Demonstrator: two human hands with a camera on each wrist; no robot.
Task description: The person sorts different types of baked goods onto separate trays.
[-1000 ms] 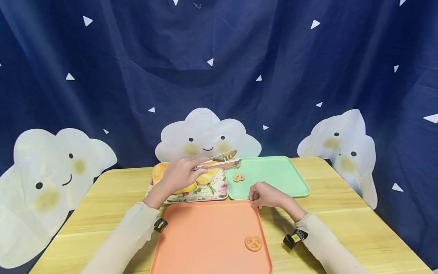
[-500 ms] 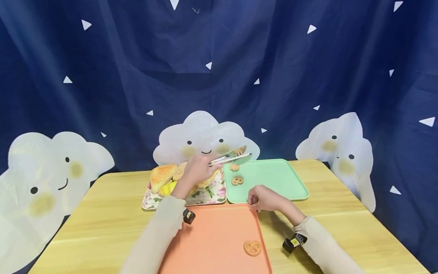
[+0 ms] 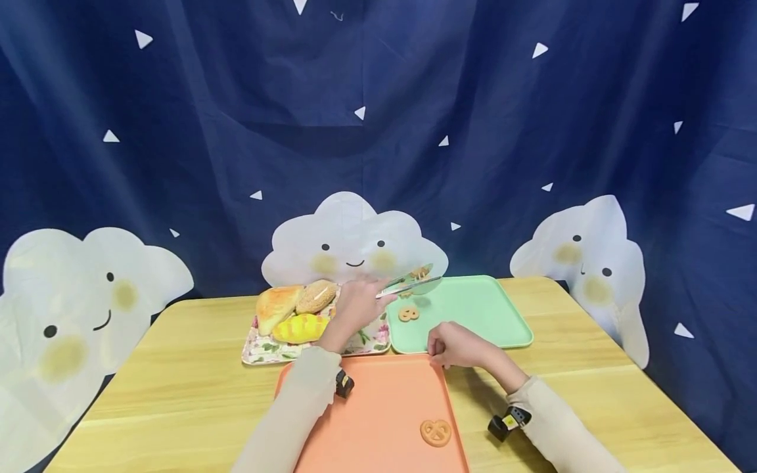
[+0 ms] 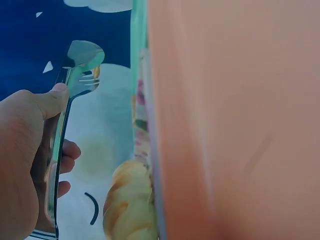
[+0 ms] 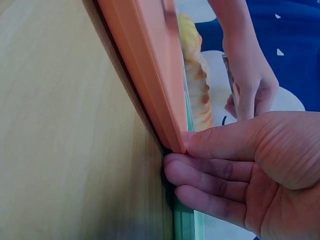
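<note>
My left hand holds metal tongs above the near left part of the green tray. The left wrist view shows my thumb along the tongs, one end flat and the other forked. Something small and brownish shows between the tong ends; whether it is gripped cannot be told. Two small cookies lie on the green tray, a twisted cookie and another partly hidden behind the tongs. My right hand pinches the far right corner of the orange tray, thumb on top in the right wrist view.
A pretzel-shaped cookie lies on the orange tray's right side. A floral tray beside the green one bears several breads, including a yellow loaf and a seeded bun. A blue cloud-print curtain hangs behind the wooden table.
My left hand has moved right with the tongs, from over the floral tray toward the green tray, and the tongs have lowered slightly. My right hand stays at the orange tray's corner.
</note>
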